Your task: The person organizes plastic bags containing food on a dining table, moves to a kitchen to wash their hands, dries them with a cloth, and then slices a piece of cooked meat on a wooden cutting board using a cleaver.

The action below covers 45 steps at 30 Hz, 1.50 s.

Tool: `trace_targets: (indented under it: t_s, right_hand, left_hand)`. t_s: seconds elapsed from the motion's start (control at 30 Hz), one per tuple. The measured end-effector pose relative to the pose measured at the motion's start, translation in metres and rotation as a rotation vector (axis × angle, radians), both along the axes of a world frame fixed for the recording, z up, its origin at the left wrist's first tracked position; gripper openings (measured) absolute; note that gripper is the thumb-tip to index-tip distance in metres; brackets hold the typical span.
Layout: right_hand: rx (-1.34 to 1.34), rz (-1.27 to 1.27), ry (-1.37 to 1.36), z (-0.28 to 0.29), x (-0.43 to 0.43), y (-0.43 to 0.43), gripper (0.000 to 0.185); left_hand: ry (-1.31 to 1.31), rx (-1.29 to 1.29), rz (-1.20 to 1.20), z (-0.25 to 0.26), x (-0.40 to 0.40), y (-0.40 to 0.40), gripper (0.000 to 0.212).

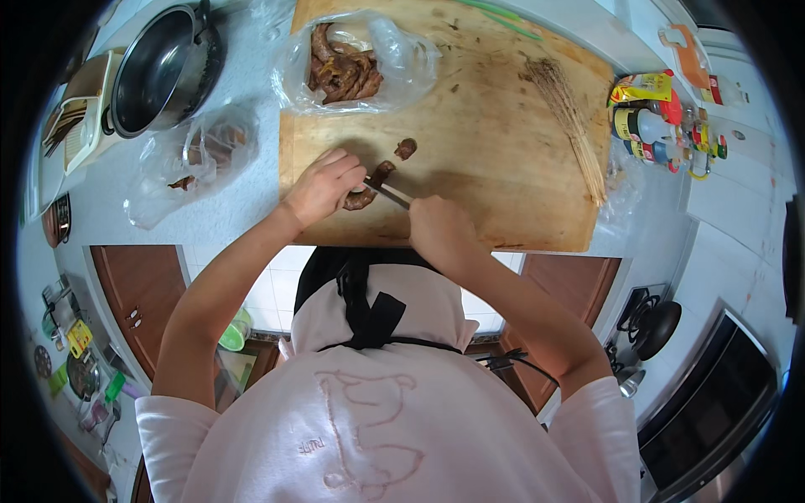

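My right hand (442, 231) grips the handle end of a knife (394, 197), its narrow blade pointing up and left across a curved piece of brown meat (361, 200). With fingers bent together, my left hand (324, 187) holds that meat at its left side, by the blade's tip; the fingertips are partly hidden. A short cut chunk of meat (406, 148) lies just beyond. All of this is on a large wooden cutting board (490, 182). Farther back on the board, an open clear plastic bag (402, 66) holds more brown meat (346, 69).
A bundle of thin wooden skewers (569, 126) lies on the board's right. Green stalks (503, 19) lie at its far edge. Condiment bottles (648, 126) stand right of the board. Left are a second plastic bag (214, 157) with meat and a dark cooking pot (157, 72).
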State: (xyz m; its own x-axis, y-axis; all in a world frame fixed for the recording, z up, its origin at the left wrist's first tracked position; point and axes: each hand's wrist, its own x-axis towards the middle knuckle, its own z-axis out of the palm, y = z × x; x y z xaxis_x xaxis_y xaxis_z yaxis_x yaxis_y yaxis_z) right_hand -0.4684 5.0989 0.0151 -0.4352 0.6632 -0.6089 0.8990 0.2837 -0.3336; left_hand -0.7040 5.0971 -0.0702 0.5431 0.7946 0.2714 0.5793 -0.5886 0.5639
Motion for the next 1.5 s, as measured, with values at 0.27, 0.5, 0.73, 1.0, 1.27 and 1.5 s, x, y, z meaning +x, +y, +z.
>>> trace_targets:
  t_s: [0.27,0.5,0.73,1.0,1.27,1.5]
  right_hand:
    - [0.079,-0.034,-0.015,-0.037,0.021,-0.038,0.014]
    - [0.167,-0.049,0.078,0.002,0.01,-0.034,0.014]
    - [0.222,-0.054,0.094,0.0,0.007,-0.023,0.013]
    - [0.157,-0.073,0.114,-0.005,0.009,-0.023,0.029]
    - [0.126,-0.053,0.096,0.007,0.001,-0.019,0.028]
    - [0.163,-0.084,0.087,0.017,0.0,-0.019,0.016]
  left_hand:
    - [0.107,0.073,-0.078,0.007,0.01,-0.013,0.018]
    - [0.193,0.071,-0.049,0.048,0.0,-0.008,0.02]
    - [0.157,-0.004,0.098,0.043,0.006,-0.003,0.031]
    - [0.176,0.039,0.358,0.008,0.022,-0.071,0.025]
    - [0.173,0.146,0.469,-0.013,0.044,-0.078,0.014]
    - [0.148,0.053,0.497,0.003,0.038,-0.08,0.022]
